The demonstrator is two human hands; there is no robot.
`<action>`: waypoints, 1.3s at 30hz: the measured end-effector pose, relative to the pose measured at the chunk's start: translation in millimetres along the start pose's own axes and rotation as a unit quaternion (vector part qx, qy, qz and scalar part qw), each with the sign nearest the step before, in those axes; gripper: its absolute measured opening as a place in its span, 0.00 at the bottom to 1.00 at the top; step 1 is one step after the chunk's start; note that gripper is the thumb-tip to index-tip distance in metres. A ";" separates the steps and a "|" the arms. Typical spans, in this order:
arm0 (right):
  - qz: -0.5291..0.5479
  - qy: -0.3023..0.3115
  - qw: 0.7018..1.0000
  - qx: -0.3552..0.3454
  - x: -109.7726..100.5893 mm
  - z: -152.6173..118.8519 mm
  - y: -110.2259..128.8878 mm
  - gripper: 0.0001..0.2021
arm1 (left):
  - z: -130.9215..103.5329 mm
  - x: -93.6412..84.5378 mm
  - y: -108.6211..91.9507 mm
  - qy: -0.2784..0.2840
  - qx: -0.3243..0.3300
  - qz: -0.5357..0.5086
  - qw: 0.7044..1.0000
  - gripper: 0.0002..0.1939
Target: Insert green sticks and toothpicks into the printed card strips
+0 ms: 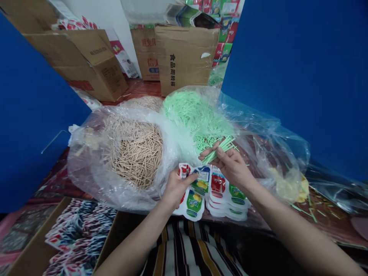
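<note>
My left hand (178, 184) grips printed pouches (194, 203) with green Sprite and red cola pictures, its thumb pressed on top. To the right, a stack of similar pouches (227, 209) lies at the table's front edge. Above that stack, my right hand (227, 159) is closed on a bunch of light green sticks (225, 145). Just behind it, a clear plastic bag holds a heap of green sticks (198, 115). Left of my left hand, another clear bag holds a heap of tan sticks (140, 155).
Cardboard boxes (186, 57) stand at the back, with another box (83, 61) at the back left. A box of packed pouches (82, 234) sits at the lower left. Loose plastic film (276, 149), a yellow object (303, 189) and stray sticks lie right. Blue panels flank the table.
</note>
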State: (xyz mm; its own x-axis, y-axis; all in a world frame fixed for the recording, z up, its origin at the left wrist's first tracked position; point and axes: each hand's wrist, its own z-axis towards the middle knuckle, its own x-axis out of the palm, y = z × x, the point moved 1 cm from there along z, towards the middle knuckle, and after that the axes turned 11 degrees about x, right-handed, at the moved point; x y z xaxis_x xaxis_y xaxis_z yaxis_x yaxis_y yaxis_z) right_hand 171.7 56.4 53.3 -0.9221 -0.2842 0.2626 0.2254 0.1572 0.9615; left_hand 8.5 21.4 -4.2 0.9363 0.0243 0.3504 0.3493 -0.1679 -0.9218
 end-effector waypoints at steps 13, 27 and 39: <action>-0.115 -0.023 0.993 0.013 15.5 -8.3 4.3 0.18 | -5.0 4.0 -6.3 -0.011 -0.009 -0.034 0.999 0.16; -0.180 -0.029 0.983 -0.011 12.1 -6.8 -7.6 0.16 | -6.7 3.3 -8.6 -0.035 -0.029 -0.069 0.997 0.15; -0.183 -0.014 0.983 -0.009 13.2 3.1 -12.2 0.14 | 8.9 -0.7 -4.6 -0.028 0.074 0.002 0.997 0.11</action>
State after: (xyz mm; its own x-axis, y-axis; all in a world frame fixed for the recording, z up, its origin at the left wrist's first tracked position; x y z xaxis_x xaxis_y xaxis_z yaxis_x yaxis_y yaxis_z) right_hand 155.8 53.7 44.8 -0.9509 -0.2917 -0.1037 -0.1182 0.0325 0.9925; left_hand 6.6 31.0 -1.6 0.9366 0.0802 0.3411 0.3437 -0.0208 -0.9389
